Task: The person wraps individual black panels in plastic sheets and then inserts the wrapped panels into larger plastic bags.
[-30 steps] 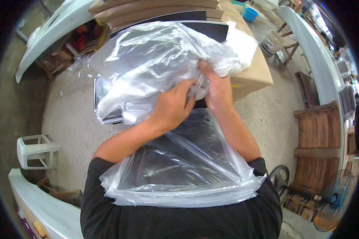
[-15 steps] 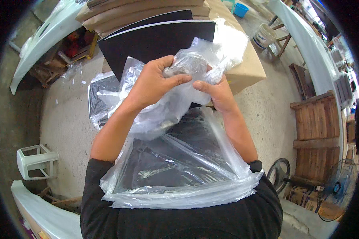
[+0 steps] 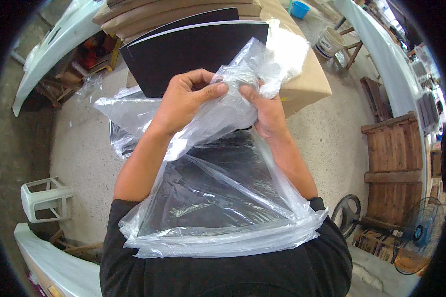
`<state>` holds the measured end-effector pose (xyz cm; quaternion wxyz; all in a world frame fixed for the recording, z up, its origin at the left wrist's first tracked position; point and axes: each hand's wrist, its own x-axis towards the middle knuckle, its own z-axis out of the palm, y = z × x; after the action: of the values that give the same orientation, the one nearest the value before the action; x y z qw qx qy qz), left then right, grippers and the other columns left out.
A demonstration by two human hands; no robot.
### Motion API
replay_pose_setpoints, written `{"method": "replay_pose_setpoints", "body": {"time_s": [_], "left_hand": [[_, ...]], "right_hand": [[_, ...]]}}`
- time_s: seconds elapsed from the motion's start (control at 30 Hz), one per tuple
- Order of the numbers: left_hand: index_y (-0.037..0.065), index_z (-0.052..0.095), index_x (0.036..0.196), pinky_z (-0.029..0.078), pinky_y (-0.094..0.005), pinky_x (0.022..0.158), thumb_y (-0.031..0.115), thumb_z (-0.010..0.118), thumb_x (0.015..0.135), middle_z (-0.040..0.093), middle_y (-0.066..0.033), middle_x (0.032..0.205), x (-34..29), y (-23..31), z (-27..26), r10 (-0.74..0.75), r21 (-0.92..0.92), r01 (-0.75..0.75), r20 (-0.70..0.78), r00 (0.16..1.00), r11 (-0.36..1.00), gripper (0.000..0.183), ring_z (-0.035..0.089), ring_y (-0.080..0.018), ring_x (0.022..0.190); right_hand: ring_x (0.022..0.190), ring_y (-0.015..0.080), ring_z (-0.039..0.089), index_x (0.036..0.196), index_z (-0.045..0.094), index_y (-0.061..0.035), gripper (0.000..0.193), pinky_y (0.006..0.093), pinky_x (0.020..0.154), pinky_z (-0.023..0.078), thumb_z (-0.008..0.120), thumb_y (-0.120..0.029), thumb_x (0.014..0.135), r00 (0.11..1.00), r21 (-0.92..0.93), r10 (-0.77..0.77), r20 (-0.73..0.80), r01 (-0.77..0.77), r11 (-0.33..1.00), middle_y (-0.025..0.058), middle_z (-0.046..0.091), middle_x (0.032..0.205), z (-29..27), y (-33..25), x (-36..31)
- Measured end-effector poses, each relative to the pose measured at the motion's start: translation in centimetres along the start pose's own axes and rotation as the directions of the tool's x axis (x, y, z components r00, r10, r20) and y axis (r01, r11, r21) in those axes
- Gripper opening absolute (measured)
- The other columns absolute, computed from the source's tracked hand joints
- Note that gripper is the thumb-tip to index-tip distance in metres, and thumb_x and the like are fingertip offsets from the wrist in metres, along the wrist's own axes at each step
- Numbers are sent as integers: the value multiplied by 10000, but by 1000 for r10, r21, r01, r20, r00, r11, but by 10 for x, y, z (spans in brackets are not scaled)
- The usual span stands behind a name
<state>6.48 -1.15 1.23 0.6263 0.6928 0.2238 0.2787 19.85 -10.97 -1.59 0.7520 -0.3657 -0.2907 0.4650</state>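
Between my two hands a clear plastic bag (image 3: 235,91) is bunched up. My left hand (image 3: 186,101) pinches its left side between thumb and fingers. My right hand (image 3: 268,109) grips the right side, with some fingers hidden behind the film. Close in front of my body lies a dark flat panel (image 3: 213,193) wrapped in clear plastic, its film gathered in folds along the near edge. Beyond my hands a black panel (image 3: 183,49) with a pale top edge leans upright, and another dark sheet shows behind it. Another plastic-covered dark panel (image 3: 115,136) is partly hidden to the left.
Brown wrapped packages (image 3: 178,17) are stacked at the back, beside a brown-covered surface (image 3: 307,81). A white stool (image 3: 45,200) stands left. To the right are a wooden pallet (image 3: 394,171), a standing fan (image 3: 418,235), a white bucket (image 3: 329,42) and a blue bucket (image 3: 299,10).
The bunched bag has shifted and opened out; one corner now stretches further left and another rises at the top. My hands stay close together, thumbs slightly moved.
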Motion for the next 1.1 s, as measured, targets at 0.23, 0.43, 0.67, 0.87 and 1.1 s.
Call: {"method": "replay_pose_setpoints", "body": {"time_s": [0.23, 0.43, 0.67, 0.87, 1.1], "left_hand": [[6, 579, 752, 399, -204, 622, 171, 581, 800, 541, -11, 672, -7, 5, 10, 94, 64, -86, -134, 987, 994, 172, 491, -71, 672], [21, 594, 797, 383, -188, 615, 175, 579, 802, 553, 17, 704, -5, -4, 6, 81, 30, -77, -171, 982, 997, 155, 478, -49, 665], [36, 587, 713, 379, -191, 593, 226, 603, 788, 554, 20, 679, -9, -7, 10, 57, 39, -54, -94, 994, 998, 205, 468, -39, 640], [30, 606, 790, 388, -195, 576, 193, 644, 750, 569, -2, 671, -9, -10, 6, 104, 55, -95, -192, 976, 994, 172, 485, -50, 634], [16, 596, 749, 341, -200, 521, 280, 529, 834, 526, 3, 629, -9, -14, 8, 184, 233, -141, -176, 967, 962, 286, 423, -41, 586]], "right_hand": [[910, 144, 511, 1066, 475, -26, 342, 280, 802, 408, 615, -93, 761, 997, 112, -68, -32, 71, 991, 59, 545, 981, -1, 3, 3], [917, 156, 514, 1088, 453, -37, 359, 305, 817, 414, 605, -71, 765, 999, 167, -42, 34, 36, 985, 63, 536, 992, 7, 0, -2], [917, 164, 518, 1082, 448, -35, 400, 309, 810, 423, 643, -82, 736, 994, 97, -77, -73, 84, 992, 59, 532, 991, 2, 3, 2], [912, 162, 519, 1064, 448, -25, 390, 307, 787, 436, 644, -133, 745, 1000, 147, -8, -24, 12, 989, 64, 529, 989, 5, -2, -1], [867, 157, 533, 1064, 443, 0, 371, 301, 766, 447, 598, -139, 757, 998, 255, 56, 30, -62, 965, 82, 540, 951, -4, 3, -3]]}}
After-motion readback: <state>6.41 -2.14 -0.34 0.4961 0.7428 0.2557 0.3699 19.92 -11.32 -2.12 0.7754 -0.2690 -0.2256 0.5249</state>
